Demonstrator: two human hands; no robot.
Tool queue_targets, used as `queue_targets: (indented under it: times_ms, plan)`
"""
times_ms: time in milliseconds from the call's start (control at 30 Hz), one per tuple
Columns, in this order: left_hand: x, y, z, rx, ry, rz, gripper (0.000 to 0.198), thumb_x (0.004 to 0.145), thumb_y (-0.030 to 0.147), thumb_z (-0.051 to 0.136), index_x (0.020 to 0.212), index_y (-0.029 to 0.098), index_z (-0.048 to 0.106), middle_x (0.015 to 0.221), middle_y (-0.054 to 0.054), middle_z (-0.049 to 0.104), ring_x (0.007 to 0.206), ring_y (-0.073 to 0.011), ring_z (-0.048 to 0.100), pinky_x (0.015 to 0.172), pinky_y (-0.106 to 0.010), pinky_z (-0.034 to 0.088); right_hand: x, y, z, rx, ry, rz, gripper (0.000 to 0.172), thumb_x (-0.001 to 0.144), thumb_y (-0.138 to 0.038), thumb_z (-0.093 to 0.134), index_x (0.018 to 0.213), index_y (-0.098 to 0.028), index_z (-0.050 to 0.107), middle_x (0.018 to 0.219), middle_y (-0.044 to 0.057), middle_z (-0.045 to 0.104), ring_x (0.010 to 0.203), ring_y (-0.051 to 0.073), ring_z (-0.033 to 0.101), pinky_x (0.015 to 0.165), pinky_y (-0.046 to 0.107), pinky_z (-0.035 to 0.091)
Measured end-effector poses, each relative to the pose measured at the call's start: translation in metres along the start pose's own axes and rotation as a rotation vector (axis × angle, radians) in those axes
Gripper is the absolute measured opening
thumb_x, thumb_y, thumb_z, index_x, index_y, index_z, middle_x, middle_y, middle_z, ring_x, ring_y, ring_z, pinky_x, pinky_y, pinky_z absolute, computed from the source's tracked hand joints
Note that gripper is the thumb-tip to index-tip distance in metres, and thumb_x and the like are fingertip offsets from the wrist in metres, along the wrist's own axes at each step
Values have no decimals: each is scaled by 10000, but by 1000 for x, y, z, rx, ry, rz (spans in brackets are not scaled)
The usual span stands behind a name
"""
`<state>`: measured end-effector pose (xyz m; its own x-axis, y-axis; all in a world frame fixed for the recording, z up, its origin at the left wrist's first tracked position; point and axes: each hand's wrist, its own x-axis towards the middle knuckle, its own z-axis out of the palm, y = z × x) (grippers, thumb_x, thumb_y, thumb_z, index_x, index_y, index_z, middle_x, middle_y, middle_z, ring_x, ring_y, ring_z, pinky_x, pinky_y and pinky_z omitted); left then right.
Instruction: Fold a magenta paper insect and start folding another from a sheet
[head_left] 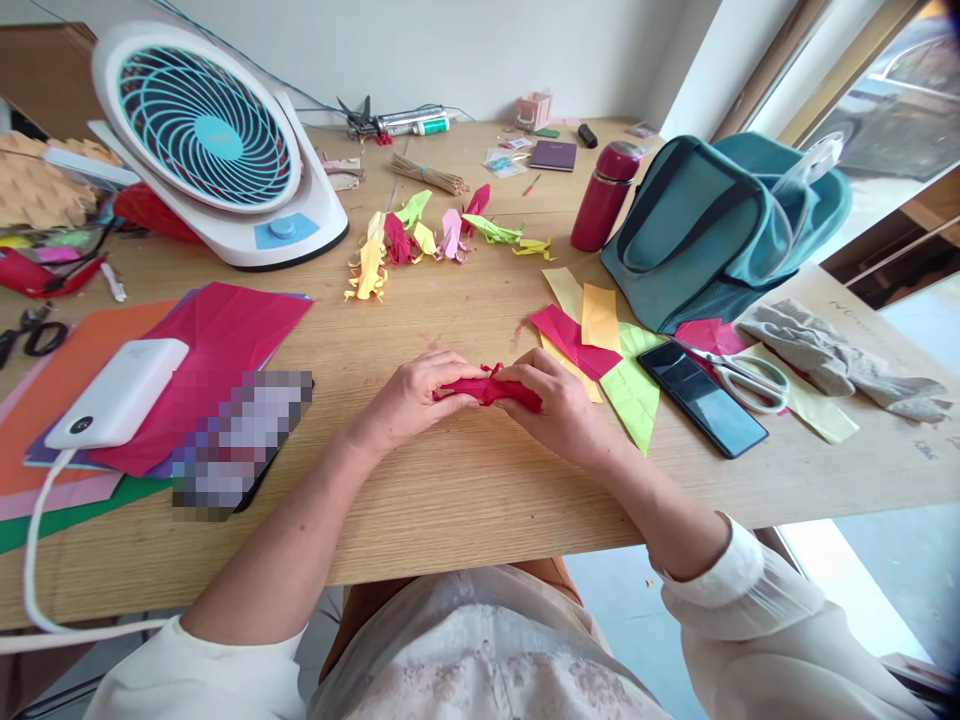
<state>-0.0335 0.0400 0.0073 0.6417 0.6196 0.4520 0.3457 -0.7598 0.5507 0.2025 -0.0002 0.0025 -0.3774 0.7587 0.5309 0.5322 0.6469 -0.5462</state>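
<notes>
A folded red paper piece (pixel 491 388) lies on the wooden table (pixel 465 490) between both hands. My left hand (pixel 416 395) is closed on its left end, fingers pinched over the paper. My right hand (pixel 559 405) grips its right end, fingers curled over it. Just beyond my right hand lie loose paper pieces (pixel 596 335) in red, yellow, orange and green. Farther back stands a row of finished folded paper figures (pixel 442 238) in yellow, green, pink and red.
A white and teal fan (pixel 206 130) stands at back left. Coloured paper sheets (pixel 225 345) carry a white power bank (pixel 120 392) on the left. Right of my hands lie a black phone (pixel 701 397), scissors (pixel 746 375), a red flask (pixel 606 193), a teal bag (pixel 712 225) and a grey cloth (pixel 832 360).
</notes>
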Motion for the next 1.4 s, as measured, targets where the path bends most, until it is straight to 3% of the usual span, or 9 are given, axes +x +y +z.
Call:
queue_targets:
  times_ms: [433, 767, 1000, 1100, 1233, 1400]
  plan:
    - [-1, -3, 6, -38, 48, 38, 254, 919, 300, 726, 1152, 200, 747, 1098, -71, 779, 1007, -179, 720, 946, -278, 537, 1, -4, -3, 71, -58, 125, 155, 890, -169, 726, 1039, -200, 701, 998, 66, 655, 905, 199, 667, 801, 328, 554]
    - [0, -5, 9, -163, 45, -97, 274, 882, 291, 762, 1142, 205, 773, 1099, -79, 790, 1025, -203, 717, 967, -304, 525, 2, -3, -7, 135, -63, 202, 159, 877, -219, 735, 1035, -222, 715, 1019, 60, 679, 919, 196, 670, 813, 323, 541]
    - [1, -1, 12, -305, 94, -222, 292, 847, 335, 785, 1105, 198, 785, 1067, -85, 776, 994, -207, 703, 915, -300, 531, 4, 5, -6, 485, -92, 421, 235, 841, -334, 773, 1025, -202, 710, 1065, 56, 746, 1005, 208, 690, 914, 340, 528]
    - [2, -1, 12, -318, 102, -238, 306, 845, 351, 789, 1106, 192, 782, 1046, -87, 773, 1005, -210, 689, 923, -309, 526, 5, 10, -4, 684, -112, 499, 291, 829, -396, 784, 1027, -195, 712, 1040, 49, 740, 916, 180, 690, 874, 330, 538]
    - [3, 1, 10, -224, 120, -175, 274, 852, 314, 780, 1098, 194, 776, 1026, -80, 777, 978, -208, 688, 946, -335, 519, 6, 12, 1, 929, -61, 617, 358, 721, -430, 874, 951, -203, 720, 951, 11, 720, 779, 130, 667, 781, 289, 551]
    - [5, 4, 8, -97, 115, -38, 235, 905, 268, 721, 1124, 191, 753, 1046, -77, 779, 985, -198, 704, 944, -330, 527, 7, 10, 2, 1009, -19, 708, 377, 658, -415, 922, 909, -202, 738, 948, 11, 730, 761, 119, 666, 764, 276, 563]
